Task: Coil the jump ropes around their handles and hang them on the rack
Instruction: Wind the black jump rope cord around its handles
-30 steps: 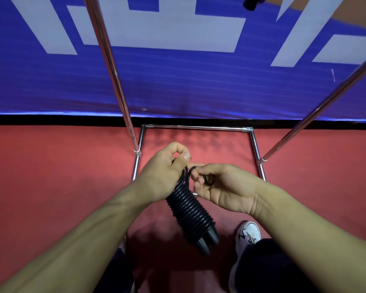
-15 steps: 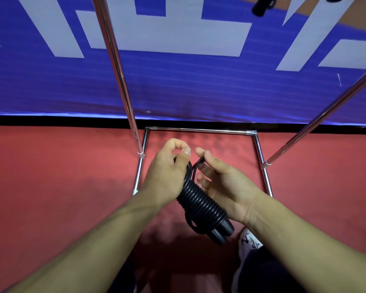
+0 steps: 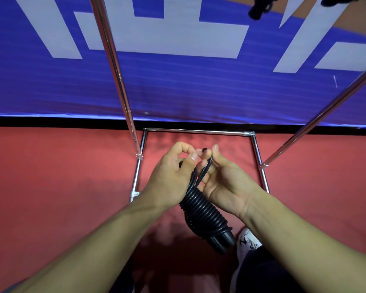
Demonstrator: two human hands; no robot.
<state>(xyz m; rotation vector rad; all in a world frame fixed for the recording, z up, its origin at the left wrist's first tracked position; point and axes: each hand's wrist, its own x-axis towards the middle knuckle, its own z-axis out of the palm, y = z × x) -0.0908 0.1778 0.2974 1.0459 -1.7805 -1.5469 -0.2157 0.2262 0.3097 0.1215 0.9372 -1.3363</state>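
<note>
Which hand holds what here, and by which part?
Left hand grips the upper end of the black jump rope coiled around its handles. Right hand pinches the loose rope loop sticking out at that same end.

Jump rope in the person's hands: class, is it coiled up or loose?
Mostly coiled. The jump rope wraps in tight turns round its handles, with one short loop free at the top, pinched by the right hand; the left hand grips the bundle.
</note>
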